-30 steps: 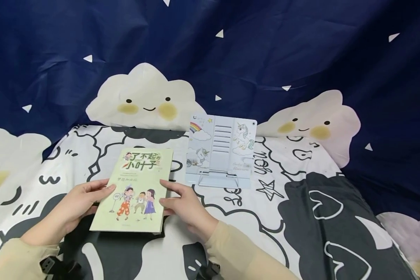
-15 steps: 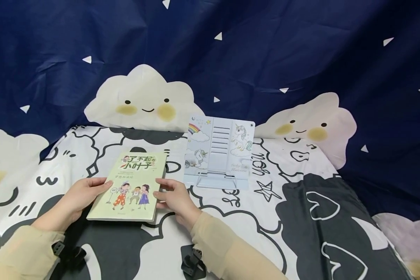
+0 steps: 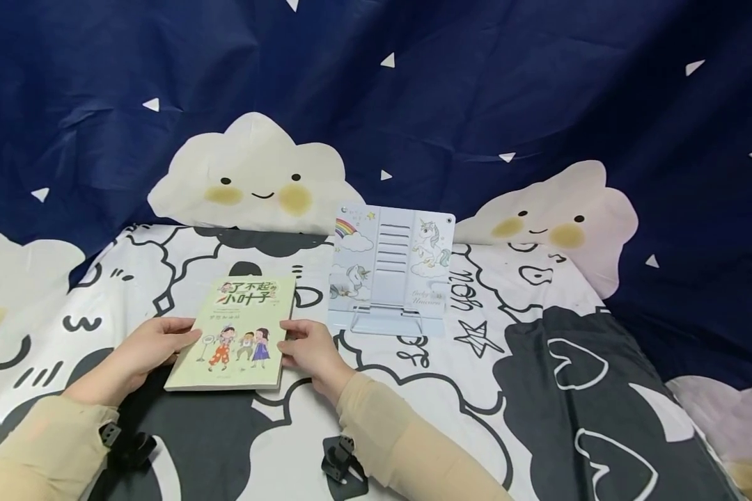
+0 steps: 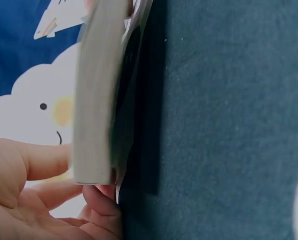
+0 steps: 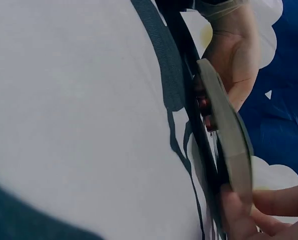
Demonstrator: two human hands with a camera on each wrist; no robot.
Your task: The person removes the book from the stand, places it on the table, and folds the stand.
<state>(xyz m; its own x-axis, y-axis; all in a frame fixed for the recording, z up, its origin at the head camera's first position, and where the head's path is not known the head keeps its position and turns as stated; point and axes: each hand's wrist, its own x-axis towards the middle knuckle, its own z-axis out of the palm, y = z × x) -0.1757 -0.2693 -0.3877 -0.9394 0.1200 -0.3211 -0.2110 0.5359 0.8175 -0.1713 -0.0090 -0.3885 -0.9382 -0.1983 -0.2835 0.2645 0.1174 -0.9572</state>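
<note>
A pale green book point(image 3: 232, 348) with cartoon figures and Chinese lettering on its cover lies face up between my hands, close over the bedding. My left hand point(image 3: 153, 348) holds its left edge, thumb on the cover and fingers beneath. On the opposite edge my right hand point(image 3: 316, 355) pinches the book the same way. The left wrist view shows the book's page edges point(image 4: 96, 100) with left-hand fingers curled under it. In the right wrist view the book point(image 5: 229, 130) is seen edge-on, right-hand fingers at its near end.
A pale blue book stand point(image 3: 391, 271) with unicorn and rainbow prints stands upright right of the book, a clear holder at its lower front. Black-and-white patterned bedding point(image 3: 439, 424) spreads beneath. A dark blue curtain point(image 3: 464, 83) with smiling clouds hangs behind.
Both hands have lowered the book toward the bedding, and it now looks flatter and slightly farther from me. The grip on its two sides stays the same. The book stand has not moved.
</note>
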